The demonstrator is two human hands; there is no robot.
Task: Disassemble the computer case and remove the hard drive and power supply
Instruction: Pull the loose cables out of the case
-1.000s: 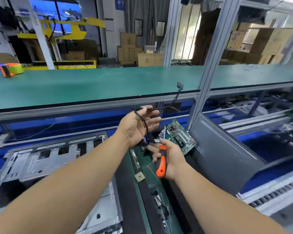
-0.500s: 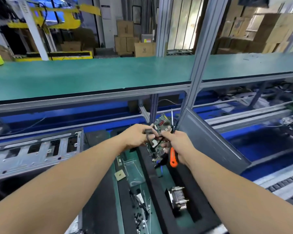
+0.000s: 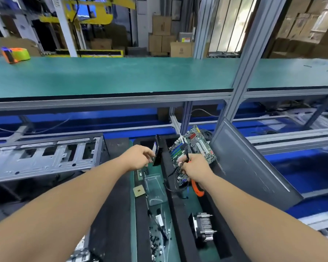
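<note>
Far left, the stripped case [image 3: 44,157] lies on its side, its long axis running left to right across the bench, its open end toward the middle. Up on the green shelf [image 3: 121,76] sits an orange and green tape gun [image 3: 15,53], well apart from everything else.

Moving in, the left hand [image 3: 138,157] reaches forward, fingers loosely bent at the near edge of a black drive [image 3: 158,152] that stands on edge between the foam trays, its long axis pointing away from the person. Whether the fingertips actually pinch it, I cannot tell; they are right at it. Below the hand, in the narrow tray [image 3: 138,214], lie a chip [image 3: 139,191], a clear bag [image 3: 155,188] and, nearer, a scatter of screws [image 3: 155,241].

To the right, the right hand [image 3: 195,167] is curled round a screwdriver [image 3: 197,190], its orange handle sticking out below the palm toward the person, and the same fingers clutch a bundle of black cables [image 3: 186,157]. Just behind the hand, the motherboard [image 3: 195,146] leans tilted, its top corner pointing up and away. Nearer, a heatsink [image 3: 204,225] rests in the foam slot. Far right, the grey side panel [image 3: 250,167] leans against the frame post [image 3: 242,72].
</note>
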